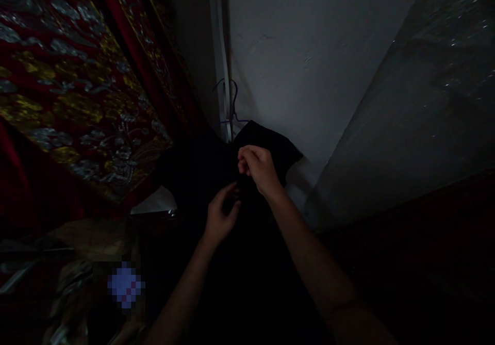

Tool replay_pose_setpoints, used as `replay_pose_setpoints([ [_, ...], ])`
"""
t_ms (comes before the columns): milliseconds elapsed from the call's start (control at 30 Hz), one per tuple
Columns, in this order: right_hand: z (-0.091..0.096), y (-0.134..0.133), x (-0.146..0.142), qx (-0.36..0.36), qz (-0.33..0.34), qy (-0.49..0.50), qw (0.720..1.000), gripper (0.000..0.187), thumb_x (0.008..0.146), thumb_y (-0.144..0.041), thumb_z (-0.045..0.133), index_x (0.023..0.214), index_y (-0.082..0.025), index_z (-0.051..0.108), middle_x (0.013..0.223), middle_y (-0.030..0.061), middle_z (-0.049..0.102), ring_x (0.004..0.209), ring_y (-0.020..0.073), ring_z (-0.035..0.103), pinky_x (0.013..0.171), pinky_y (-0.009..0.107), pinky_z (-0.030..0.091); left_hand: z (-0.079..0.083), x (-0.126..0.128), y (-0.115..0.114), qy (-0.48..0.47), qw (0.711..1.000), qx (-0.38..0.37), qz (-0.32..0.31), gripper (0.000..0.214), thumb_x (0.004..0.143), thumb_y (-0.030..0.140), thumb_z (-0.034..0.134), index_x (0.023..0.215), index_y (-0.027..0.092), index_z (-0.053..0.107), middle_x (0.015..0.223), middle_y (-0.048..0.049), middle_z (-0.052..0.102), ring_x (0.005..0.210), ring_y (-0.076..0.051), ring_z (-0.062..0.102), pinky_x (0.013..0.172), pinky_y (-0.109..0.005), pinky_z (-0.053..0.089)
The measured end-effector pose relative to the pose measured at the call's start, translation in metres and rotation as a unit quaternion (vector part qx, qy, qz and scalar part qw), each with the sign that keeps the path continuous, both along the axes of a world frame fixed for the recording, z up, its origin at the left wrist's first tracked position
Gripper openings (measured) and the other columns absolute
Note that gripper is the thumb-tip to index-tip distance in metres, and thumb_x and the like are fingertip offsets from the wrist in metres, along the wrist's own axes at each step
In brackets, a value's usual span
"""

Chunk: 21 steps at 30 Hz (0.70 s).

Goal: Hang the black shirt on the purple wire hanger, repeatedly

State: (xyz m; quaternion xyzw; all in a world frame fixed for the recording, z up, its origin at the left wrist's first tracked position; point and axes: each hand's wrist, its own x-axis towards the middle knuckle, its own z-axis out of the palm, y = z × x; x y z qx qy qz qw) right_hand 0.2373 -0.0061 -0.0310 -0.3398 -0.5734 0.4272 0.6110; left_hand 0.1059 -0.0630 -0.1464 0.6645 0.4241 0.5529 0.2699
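Observation:
A black garment (201,164) hangs on a thin wire hanger (232,109) against a white wall, in dim light. My right hand (258,168) is closed in a pinch on the garment's front, just below the collar. My left hand (221,215) is a little lower, fingers curled and pinching the same dark cloth. What exactly the fingertips grip is too dark to make out.
A red cloth with gold and silver embroidery (73,82) hangs at the left. A grey glittering fabric (425,108) hangs at the right. A white vertical pipe or trim (220,51) runs down the wall behind the hanger. Cluttered dim things lie at the lower left.

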Motion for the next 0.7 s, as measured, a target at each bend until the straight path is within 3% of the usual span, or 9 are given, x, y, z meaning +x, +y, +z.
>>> replay_pose_setpoints([
  [100, -0.003, -0.011, 0.005, 0.04, 0.0, -0.054, 0.998, 0.024, 0.086, -0.033, 0.052, 0.066, -0.019, 0.056, 0.046, -0.006, 0.049, 0.041, 0.0071, 0.045, 0.045, 0.02, 0.031, 0.07, -0.006, 0.015, 0.03, 0.988, 0.143, 0.052, 0.043, 0.098, 0.024, 0.054, 0.141, 0.024, 0.057, 0.106, -0.0058, 0.072, 0.093, -0.018, 0.067, 0.092, -0.032, 0.05],
  [167, 0.003, -0.015, 0.008, 0.078, -0.007, -0.083, 0.993, 0.025, 0.088, -0.032, 0.052, 0.068, -0.019, 0.057, 0.049, -0.0055, 0.05, 0.043, 0.0074, 0.046, 0.047, 0.02, 0.032, 0.107, -0.007, 0.025, 0.101, 0.973, 0.199, 0.055, 0.027, 0.098, 0.024, 0.056, 0.122, 0.021, 0.068, 0.101, -0.0049, 0.072, 0.091, -0.018, 0.066, 0.086, -0.03, 0.05],
  [233, 0.008, -0.017, 0.01, 0.101, -0.024, -0.101, 0.99, 0.026, 0.09, -0.031, 0.052, 0.069, -0.019, 0.057, 0.05, -0.0053, 0.05, 0.045, 0.0078, 0.045, 0.049, 0.021, 0.031, 0.127, -0.007, 0.033, 0.144, 0.957, 0.242, 0.069, 0.015, 0.097, 0.021, 0.057, 0.101, 0.018, 0.071, 0.093, -0.0044, 0.071, 0.087, -0.017, 0.065, 0.082, -0.028, 0.049],
  [333, 0.003, -0.016, 0.008, 0.101, -0.046, -0.113, 0.987, 0.028, 0.093, -0.033, 0.051, 0.068, -0.019, 0.055, 0.052, -0.0055, 0.047, 0.048, 0.0085, 0.043, 0.05, 0.023, 0.03, 0.133, -0.007, 0.039, 0.174, 0.939, 0.281, 0.094, 0.012, 0.096, 0.017, 0.057, 0.093, 0.017, 0.068, 0.089, -0.004, 0.071, 0.084, -0.017, 0.066, 0.079, -0.028, 0.048],
  [500, -0.022, -0.003, -0.007, 0.117, -0.092, -0.106, 0.983, 0.034, 0.093, -0.038, 0.049, 0.063, -0.022, 0.042, 0.055, -0.0052, 0.04, 0.053, 0.0101, 0.039, 0.052, 0.025, 0.027, 0.118, -0.008, 0.04, 0.195, 0.928, 0.293, 0.119, 0.011, 0.096, 0.019, 0.057, 0.091, 0.017, 0.067, 0.088, -0.0046, 0.072, 0.085, -0.018, 0.068, 0.079, -0.03, 0.048],
  [600, -0.036, 0.01, -0.015, 0.102, -0.095, -0.106, 0.985, 0.029, 0.088, -0.034, 0.051, 0.062, -0.021, 0.047, 0.057, -0.0037, 0.045, 0.056, 0.011, 0.042, 0.054, 0.026, 0.028, 0.124, -0.007, 0.036, 0.147, 0.931, 0.299, 0.151, 0.013, 0.097, 0.022, 0.056, 0.091, 0.018, 0.066, 0.087, -0.0034, 0.071, 0.082, -0.017, 0.067, 0.077, -0.029, 0.049],
  [700, -0.06, 0.011, -0.019, 0.033, -0.078, -0.122, 0.989, 0.028, 0.083, -0.032, 0.052, 0.058, -0.021, 0.049, 0.054, -0.0034, 0.046, 0.053, 0.0111, 0.042, 0.052, 0.026, 0.028, 0.143, -0.019, 0.033, 0.041, 0.927, 0.313, 0.202, 0.016, 0.099, 0.028, 0.055, 0.093, 0.019, 0.067, 0.087, -0.0021, 0.068, 0.083, -0.016, 0.064, 0.079, -0.028, 0.049],
])
